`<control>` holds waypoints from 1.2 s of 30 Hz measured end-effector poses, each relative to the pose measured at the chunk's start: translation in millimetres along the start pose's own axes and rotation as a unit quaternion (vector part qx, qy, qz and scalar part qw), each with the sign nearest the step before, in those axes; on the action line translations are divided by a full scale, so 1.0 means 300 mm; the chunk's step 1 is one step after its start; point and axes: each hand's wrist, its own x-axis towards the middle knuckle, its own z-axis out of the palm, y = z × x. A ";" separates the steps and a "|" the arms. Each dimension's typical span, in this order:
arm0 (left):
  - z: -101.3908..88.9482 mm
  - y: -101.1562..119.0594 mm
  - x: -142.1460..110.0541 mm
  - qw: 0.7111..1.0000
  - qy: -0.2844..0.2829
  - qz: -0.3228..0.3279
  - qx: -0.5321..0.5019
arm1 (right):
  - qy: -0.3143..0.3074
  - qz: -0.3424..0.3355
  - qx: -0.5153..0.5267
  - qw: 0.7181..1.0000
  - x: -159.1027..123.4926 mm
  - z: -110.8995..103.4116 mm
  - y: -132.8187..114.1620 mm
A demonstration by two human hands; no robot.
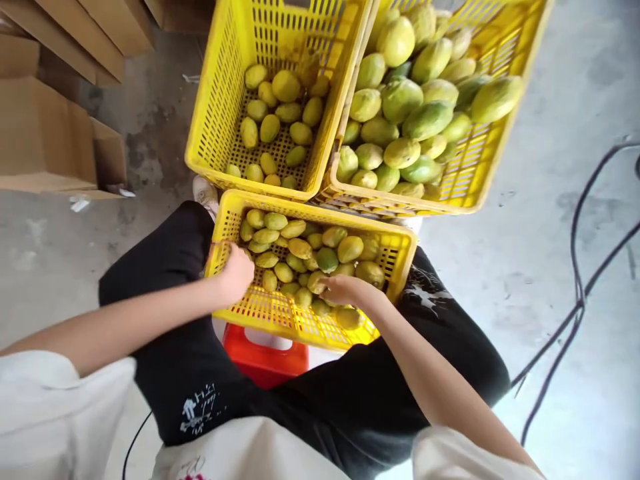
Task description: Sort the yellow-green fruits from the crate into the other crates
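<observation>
Between my knees stands a low yellow crate [320, 212] holding many small yellow-green fruits that look like papayas. My left hand [237, 275] is inside its left end, beside the fruit. Those fingers curl downward, mostly hidden by the back of the hand, so what they hold cannot be made out. Toward the middle-right of the same crate, my right hand [344, 291] reaches in from the near side. Its fingertips close on a small papaya [317, 283] among the others. A darker green papaya [327, 260] lies just beyond that hand.
Beyond the near crate, a yellow crate [200, 150] with scattered papayas stands left; another yellow crate [493, 170], heaped with larger papayas [427, 120], stands right. A red stool [265, 363] shows below. Cardboard boxes [65, 133] lie left; black cables [577, 307] cross the floor right.
</observation>
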 end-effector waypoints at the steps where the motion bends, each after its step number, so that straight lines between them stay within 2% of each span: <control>1: 0.029 0.076 -0.020 0.999 -0.037 -0.003 0.017 | -0.008 0.003 -0.024 1.000 0.021 0.003 -0.020; 2: 0.050 0.143 -0.029 0.996 -0.070 0.047 0.011 | 0.007 0.007 -0.044 0.999 0.041 -0.005 -0.035; 4: 0.067 0.239 -0.020 0.968 -0.111 0.220 -0.052 | 0.031 0.006 -0.069 0.997 0.075 -0.036 -0.051; 6: 0.051 0.280 0.022 0.941 -0.118 0.305 -0.085 | 0.033 0.008 -0.084 0.996 0.102 -0.068 -0.061; 8: 0.013 0.273 0.090 0.955 -0.099 0.270 -0.076 | 0.042 0.008 -0.101 0.994 0.130 -0.088 -0.077; 11: -0.054 0.207 0.206 0.992 -0.046 0.102 -0.051 | 0.071 0.016 -0.111 0.991 0.182 -0.087 -0.118; 13: -0.089 0.154 0.267 0.997 -0.014 0.029 -0.067 | 0.086 0.032 -0.103 0.990 0.222 -0.065 -0.147; 15: -0.108 0.114 0.303 0.997 -0.012 -0.004 -0.081 | 0.097 0.048 -0.092 0.990 0.261 -0.029 -0.164; 17: -0.109 0.099 0.315 0.996 -0.034 -0.014 -0.079 | 0.109 0.057 -0.081 0.989 0.294 0.016 -0.164; 20: -0.083 0.115 0.307 0.993 -0.085 0.008 -0.086 | 0.139 0.064 -0.072 0.986 0.331 0.081 -0.143; 24: -0.047 0.151 0.299 0.985 -0.125 0.043 -0.114 | 0.160 0.074 -0.065 0.982 0.360 0.115 -0.122; 27: -0.045 0.161 0.310 0.984 -0.116 0.045 -0.123 | 0.147 0.068 -0.052 0.985 0.361 0.100 -0.130; 30: -0.051 0.158 0.328 0.989 -0.073 0.010 -0.130 | 0.127 0.061 0.010 0.990 0.343 0.068 -0.136; 33: -0.053 0.141 0.344 0.984 -0.038 -0.035 -0.168 | 0.114 0.053 0.137 0.983 0.312 0.029 -0.109; 36: -0.057 0.099 0.357 0.958 -0.059 -0.036 -0.278 | 0.104 0.008 0.305 0.947 0.277 -0.003 -0.050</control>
